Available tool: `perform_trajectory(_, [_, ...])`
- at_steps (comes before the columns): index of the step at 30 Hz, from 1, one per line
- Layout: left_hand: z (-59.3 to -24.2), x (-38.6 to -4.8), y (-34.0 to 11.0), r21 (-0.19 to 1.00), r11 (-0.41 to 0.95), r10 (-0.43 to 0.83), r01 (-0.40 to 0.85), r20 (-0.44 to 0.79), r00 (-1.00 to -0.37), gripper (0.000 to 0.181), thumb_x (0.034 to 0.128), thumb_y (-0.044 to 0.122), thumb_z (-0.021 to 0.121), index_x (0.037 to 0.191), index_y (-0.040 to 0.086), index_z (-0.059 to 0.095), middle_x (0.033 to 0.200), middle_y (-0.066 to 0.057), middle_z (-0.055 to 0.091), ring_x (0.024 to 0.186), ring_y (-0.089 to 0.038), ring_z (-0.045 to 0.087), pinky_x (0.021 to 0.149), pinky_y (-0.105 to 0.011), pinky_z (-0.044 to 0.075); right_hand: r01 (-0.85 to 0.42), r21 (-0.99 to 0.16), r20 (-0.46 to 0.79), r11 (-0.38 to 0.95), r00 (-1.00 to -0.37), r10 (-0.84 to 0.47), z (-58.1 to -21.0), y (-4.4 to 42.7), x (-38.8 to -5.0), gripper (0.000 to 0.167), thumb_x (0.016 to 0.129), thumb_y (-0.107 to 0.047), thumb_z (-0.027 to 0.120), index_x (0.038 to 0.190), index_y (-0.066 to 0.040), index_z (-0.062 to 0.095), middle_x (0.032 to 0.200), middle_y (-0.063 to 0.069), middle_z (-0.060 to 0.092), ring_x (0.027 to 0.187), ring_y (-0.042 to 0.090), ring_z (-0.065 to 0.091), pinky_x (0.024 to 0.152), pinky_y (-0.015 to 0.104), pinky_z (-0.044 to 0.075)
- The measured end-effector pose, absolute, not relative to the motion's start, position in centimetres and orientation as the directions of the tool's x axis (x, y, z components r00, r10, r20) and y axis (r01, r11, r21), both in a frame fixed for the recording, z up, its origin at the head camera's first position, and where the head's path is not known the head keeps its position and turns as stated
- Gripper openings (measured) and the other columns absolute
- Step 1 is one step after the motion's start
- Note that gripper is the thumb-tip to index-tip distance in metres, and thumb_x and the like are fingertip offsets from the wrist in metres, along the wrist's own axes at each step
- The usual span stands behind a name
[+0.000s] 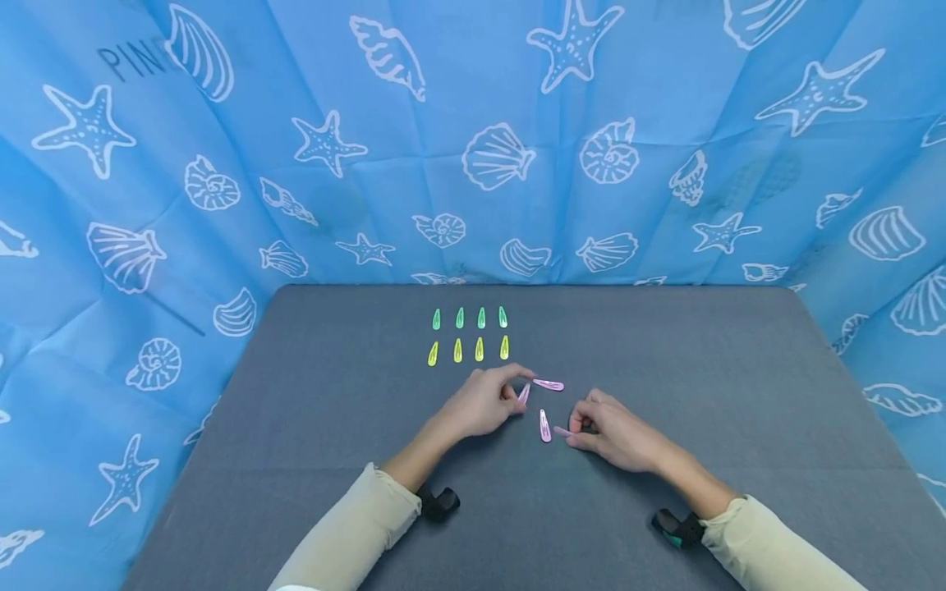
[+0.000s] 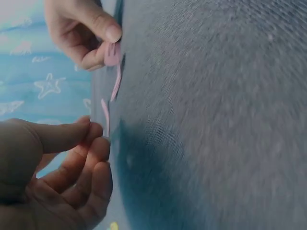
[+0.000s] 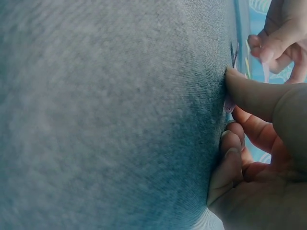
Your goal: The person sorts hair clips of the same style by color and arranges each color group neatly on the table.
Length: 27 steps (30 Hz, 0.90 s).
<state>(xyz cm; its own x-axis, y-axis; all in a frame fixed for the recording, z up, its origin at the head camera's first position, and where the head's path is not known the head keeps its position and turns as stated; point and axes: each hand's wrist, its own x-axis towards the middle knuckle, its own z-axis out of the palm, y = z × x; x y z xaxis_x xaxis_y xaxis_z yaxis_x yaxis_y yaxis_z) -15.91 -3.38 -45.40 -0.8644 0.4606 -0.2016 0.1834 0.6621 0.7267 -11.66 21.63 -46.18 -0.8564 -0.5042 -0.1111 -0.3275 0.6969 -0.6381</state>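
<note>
My left hand [image 1: 484,400] pinches a pink snap hair clip [image 1: 524,394] between thumb and index finger, holding it upright. The right wrist view shows that held clip [image 3: 265,72] pointing down from the fingers. On the right, my other hand [image 1: 617,431] pinches a second pink hair clip [image 1: 562,432] by one end, low over the table; its pink end [image 3: 229,104] peeks out beside the thumb. Between the hands lies a pink clip [image 1: 544,426], pointing away from me. Another pink clip [image 1: 548,384] lies sideways near the left fingertips.
A row of several green hair clips [image 1: 481,318] lies farther back on the grey table [image 1: 332,394]. In front of it runs a row of several yellow clips [image 1: 479,349]. A blue curtain [image 1: 414,180] with shell prints hangs behind the table.
</note>
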Motion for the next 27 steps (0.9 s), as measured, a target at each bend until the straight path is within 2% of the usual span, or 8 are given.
perform_trajectory(2, [-45.2,-16.0,-4.1,0.730,0.660,0.458,0.178,-0.203,-0.865,0.036,0.0973,0.017,0.071,0.133,0.022,0.067,0.080,0.004,0.062,0.068,-0.010,0.055,0.061,-0.025,0.041,-0.343,-0.643,-0.088,0.685,-0.855,-0.511,-46.2,21.7,-11.6,0.015,0.094,-0.021,0.074,0.084,-0.020,0.064,0.086,-0.003,0.053,0.077,0.005,0.046,0.068,0.021,0.037])
perform_trajectory(5, [-45.1,-16.1,-5.4,0.740,0.653,0.434,0.162,-0.191,-0.880,0.029,0.0989,0.016,0.068,0.128,0.017,0.070,0.083,0.004,0.060,0.071,-0.011,0.054,0.064,-0.025,0.041,-0.361,-0.659,-0.054,0.660,-0.852,-0.521,-46.2,21.8,-11.6,0.014,0.093,-0.017,0.075,0.083,-0.018,0.065,0.079,-0.006,0.053,0.072,0.001,0.045,0.065,0.020,0.037])
perform_trajectory(8, [-45.1,-16.0,-7.1,0.756,0.639,0.407,0.145,-0.171,-0.897,0.031,0.0980,0.014,0.069,0.129,0.015,0.069,0.084,0.003,0.062,0.071,-0.012,0.054,0.064,-0.026,0.041,-0.354,-0.685,-0.054,0.637,-0.847,-0.529,-46.2,21.9,-11.6,0.010,0.092,-0.014,0.076,0.086,-0.016,0.067,0.076,-0.008,0.053,0.069,0.000,0.044,0.063,0.020,0.037])
perform_trajectory(11, [-45.3,-15.9,-8.9,0.769,0.626,0.391,0.129,-0.166,-0.905,0.037,0.0967,0.011,0.070,0.134,0.014,0.066,0.083,0.001,0.064,0.067,-0.013,0.053,0.061,-0.027,0.041,-0.322,-0.709,-0.088,0.627,-0.842,-0.532,-46.1,22.0,-11.6,0.009,0.092,-0.012,0.075,0.098,-0.014,0.069,0.077,-0.007,0.053,0.068,0.001,0.045,0.062,0.020,0.037])
perform_trajectory(14, [-45.3,-15.9,-10.8,0.763,0.637,0.366,0.111,-0.172,-0.915,0.037,0.0953,0.010,0.071,0.131,0.014,0.067,0.082,0.001,0.065,0.066,-0.013,0.053,0.062,-0.028,0.041,-0.303,-0.721,-0.114,0.623,-0.835,-0.538,-46.1,22.0,-11.7,0.022,0.092,-0.011,0.074,0.113,-0.013,0.069,0.077,-0.006,0.055,0.066,0.001,0.046,0.061,0.020,0.038])
perform_trajectory(17, [-45.4,-16.0,-12.3,0.740,0.667,0.313,0.083,-0.177,-0.933,0.034,0.0928,0.010,0.074,0.127,0.014,0.069,0.081,0.002,0.066,0.066,-0.013,0.055,0.063,-0.029,0.042,-0.302,-0.724,-0.120,0.620,-0.831,-0.544,-46.1,22.0,-11.8,0.028,0.093,-0.010,0.073,0.120,-0.014,0.068,0.077,-0.006,0.056,0.065,0.001,0.047,0.061,0.020,0.039])
perform_trajectory(22, [-45.6,-16.6,-14.4,0.695,0.718,0.236,0.042,-0.187,-0.954,0.036,0.0873,0.010,0.081,0.121,0.015,0.071,0.079,0.002,0.067,0.067,-0.014,0.058,0.064,-0.030,0.044,-0.303,-0.732,-0.118,0.611,-0.826,-0.551,-46.1,21.9,-11.7,0.026,0.092,-0.010,0.074,0.118,-0.013,0.068,0.076,-0.006,0.056,0.065,0.000,0.047,0.060,0.021,0.040])
perform_trajectory(27, [-46.0,-17.1,-15.6,0.641,0.766,0.207,0.039,-0.189,-0.960,0.038,0.0836,0.015,0.085,0.119,0.018,0.073,0.085,0.002,0.065,0.073,-0.014,0.057,0.070,-0.031,0.046,-0.275,-0.737,-0.136,0.617,-0.834,-0.534,-46.2,21.8,-11.9,0.027,0.091,-0.010,0.075,0.116,-0.011,0.065,0.078,-0.005,0.056,0.065,0.002,0.048,0.061,0.020,0.039])
